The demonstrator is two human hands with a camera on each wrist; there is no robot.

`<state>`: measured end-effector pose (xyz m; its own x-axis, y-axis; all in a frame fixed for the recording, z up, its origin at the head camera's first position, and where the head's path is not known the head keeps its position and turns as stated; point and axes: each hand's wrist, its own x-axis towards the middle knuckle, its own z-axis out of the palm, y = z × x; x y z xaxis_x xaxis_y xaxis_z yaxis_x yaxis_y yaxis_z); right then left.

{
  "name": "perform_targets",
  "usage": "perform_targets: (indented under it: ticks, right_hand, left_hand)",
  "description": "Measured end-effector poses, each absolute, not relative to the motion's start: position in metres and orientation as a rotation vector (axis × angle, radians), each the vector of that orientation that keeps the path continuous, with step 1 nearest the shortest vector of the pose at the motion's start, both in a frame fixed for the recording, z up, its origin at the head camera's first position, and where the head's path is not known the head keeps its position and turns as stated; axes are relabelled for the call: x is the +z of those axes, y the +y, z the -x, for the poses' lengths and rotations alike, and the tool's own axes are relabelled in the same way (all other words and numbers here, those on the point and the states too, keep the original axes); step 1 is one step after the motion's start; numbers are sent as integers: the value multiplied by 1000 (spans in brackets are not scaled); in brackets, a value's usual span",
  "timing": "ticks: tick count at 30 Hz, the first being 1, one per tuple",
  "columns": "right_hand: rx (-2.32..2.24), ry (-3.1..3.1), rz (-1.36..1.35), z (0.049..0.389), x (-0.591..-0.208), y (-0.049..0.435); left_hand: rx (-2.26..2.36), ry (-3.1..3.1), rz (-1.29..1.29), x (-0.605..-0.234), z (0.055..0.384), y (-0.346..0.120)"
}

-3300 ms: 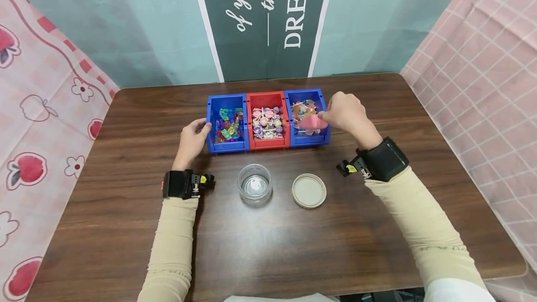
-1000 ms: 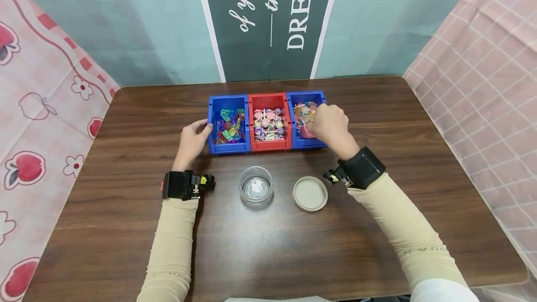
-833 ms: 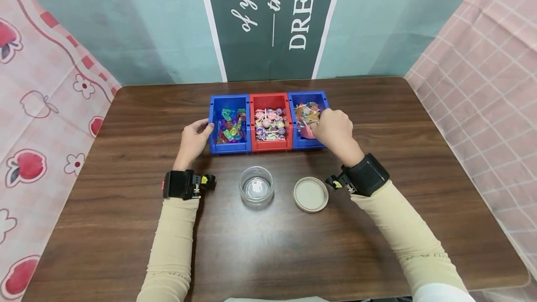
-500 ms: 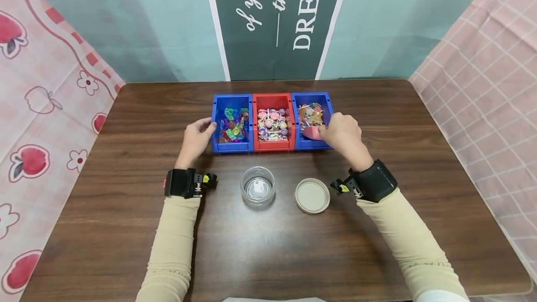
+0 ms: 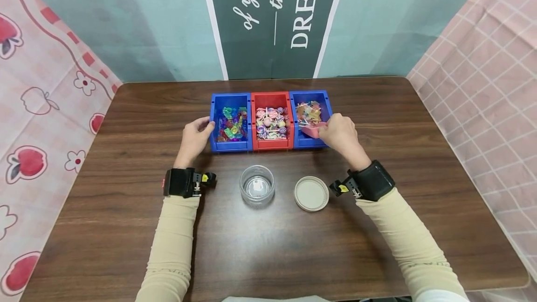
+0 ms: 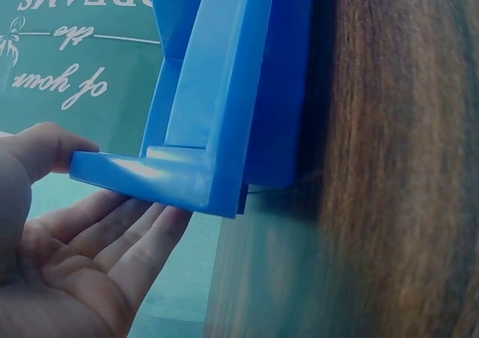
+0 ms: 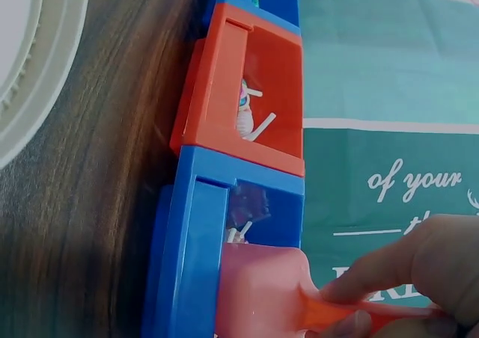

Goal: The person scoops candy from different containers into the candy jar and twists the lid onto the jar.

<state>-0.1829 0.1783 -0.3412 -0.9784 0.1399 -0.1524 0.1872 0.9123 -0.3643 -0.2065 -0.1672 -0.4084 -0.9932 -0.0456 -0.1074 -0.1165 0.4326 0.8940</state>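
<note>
My left hand point(image 5: 196, 140) pinches the outer wall of the left blue bin point(image 6: 187, 181), thumb over the rim and fingers along the outside. That bin holds translucent coloured pieces point(image 5: 232, 125). My right hand point(image 5: 341, 135) grips the orange handle point(image 7: 359, 313) of a pink scoop point(image 7: 262, 289). The scoop's bowl sits inside the right blue bin point(image 5: 308, 97), by its front right side, among small pale candy-like pieces on sticks point(image 5: 308, 112). Between the blue bins stands a red bin point(image 5: 272, 144) of miniature lollipops point(image 5: 271, 122).
A round clear jar point(image 5: 257, 185) stands open on the brown wooden table point(image 5: 268, 246), in front of the bins. Right of it lies a round cream lid point(image 5: 311, 194). A cloth with lettering point(image 5: 268, 22) hangs behind the table.
My right hand has brought the scoop down into the right bin toward its front, then shifted back slightly to the right. The left hand keeps its hold on the left bin.
</note>
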Motion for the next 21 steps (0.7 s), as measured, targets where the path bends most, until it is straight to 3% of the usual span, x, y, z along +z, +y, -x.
perform_targets:
  ticks: [21]
  right_hand:
    - [-654,3001,-205,180,-361,180]
  left_hand:
    - [1542,2708,46,-409,207,-167]
